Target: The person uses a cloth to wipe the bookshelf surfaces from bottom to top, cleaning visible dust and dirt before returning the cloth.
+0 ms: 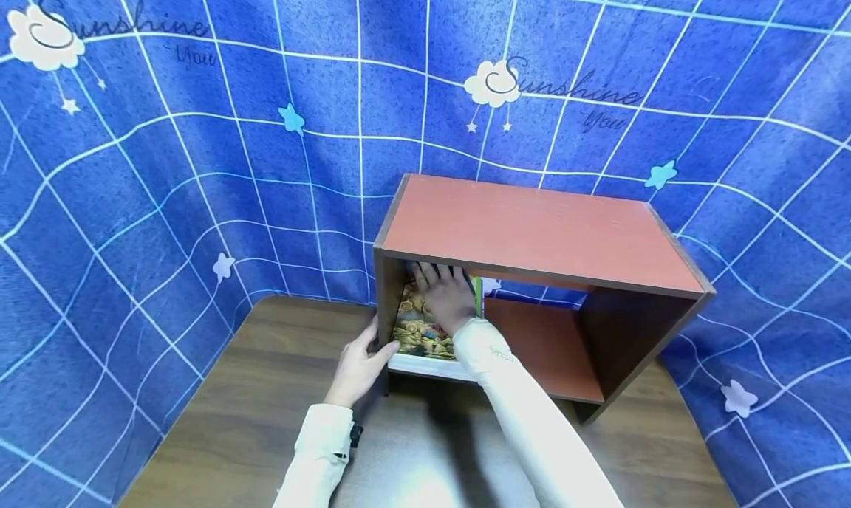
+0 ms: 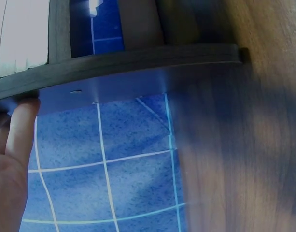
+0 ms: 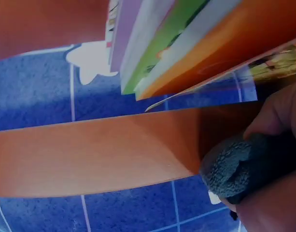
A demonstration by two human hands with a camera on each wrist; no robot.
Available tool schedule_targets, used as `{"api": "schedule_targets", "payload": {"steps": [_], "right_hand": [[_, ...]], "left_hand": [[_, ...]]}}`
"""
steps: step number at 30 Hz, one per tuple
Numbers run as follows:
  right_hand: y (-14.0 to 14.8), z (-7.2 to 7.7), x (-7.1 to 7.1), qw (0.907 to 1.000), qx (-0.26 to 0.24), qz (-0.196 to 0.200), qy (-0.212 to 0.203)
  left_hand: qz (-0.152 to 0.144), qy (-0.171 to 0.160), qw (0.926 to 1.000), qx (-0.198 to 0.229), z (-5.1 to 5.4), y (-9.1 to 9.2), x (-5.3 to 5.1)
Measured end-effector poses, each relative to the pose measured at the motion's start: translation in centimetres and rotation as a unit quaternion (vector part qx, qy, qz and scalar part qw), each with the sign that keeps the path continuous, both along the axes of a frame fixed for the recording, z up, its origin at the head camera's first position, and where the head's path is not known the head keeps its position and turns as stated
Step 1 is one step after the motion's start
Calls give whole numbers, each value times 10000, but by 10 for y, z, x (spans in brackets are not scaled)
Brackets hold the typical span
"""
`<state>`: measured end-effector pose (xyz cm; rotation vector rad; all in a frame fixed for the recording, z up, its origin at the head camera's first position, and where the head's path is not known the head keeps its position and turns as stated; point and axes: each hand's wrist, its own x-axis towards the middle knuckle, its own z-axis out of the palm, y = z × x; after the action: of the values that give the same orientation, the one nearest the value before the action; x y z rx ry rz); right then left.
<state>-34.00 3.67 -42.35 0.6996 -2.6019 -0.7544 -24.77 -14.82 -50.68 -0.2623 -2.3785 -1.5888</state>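
A small brown shelf unit [image 1: 545, 231] with a reddish top stands on the wooden table. A stack of books [image 1: 425, 338] lies flat at its left end, the top cover showing a yellow-brown picture. My right hand [image 1: 447, 299] reaches inside above that cover and grips a dark grey, fuzzy cloth [image 3: 231, 166], partly hidden by the fingers. With the left hand [image 1: 355, 368] I hold the shelf's left side panel, thumb at its front edge and fingers along the outside. In the left wrist view, a finger touches the panel beside the white page edges [image 2: 29, 38].
The wooden table [image 1: 279, 360] carries the shelf. A blue curtain [image 1: 319, 153] with white lines, clouds and stars hangs behind and at both sides. The shelf's right side panel [image 1: 631, 345] stands beyond the bare reddish bottom board [image 1: 538, 345].
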Motion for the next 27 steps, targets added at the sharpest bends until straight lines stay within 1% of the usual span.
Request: {"api": "schedule_targets", "payload": {"steps": [2, 6, 9, 12, 17, 19, 23, 27], "right_hand": [[4, 0, -4, 9998, 169, -124, -43], [17, -6, -11, 9981, 558, -241, 90], [31, -12, -14, 9969, 726, -205, 211], [46, -14, -14, 9978, 640, -145, 117], [71, -18, -12, 9984, 529, -104, 146], [81, -21, -11, 9984, 497, -21, 253], [106, -29, -14, 9977, 235, 324, 544], [134, -36, -15, 9952, -15, 526, 825]], "left_hand": [[68, 164, 9998, -83, 1, 3, -1], [213, 459, 9984, -234, 0, 6, -3], [299, 562, 9976, -283, 0, 7, -2], [387, 677, 9964, -333, -1, 7, -1], [516, 772, 9949, -405, -4, 6, -2], [559, 784, 9944, -439, -5, 5, -3], [605, 801, 9940, -445, -6, 4, -4], [562, 811, 9943, -404, -3, 4, -5]]}}
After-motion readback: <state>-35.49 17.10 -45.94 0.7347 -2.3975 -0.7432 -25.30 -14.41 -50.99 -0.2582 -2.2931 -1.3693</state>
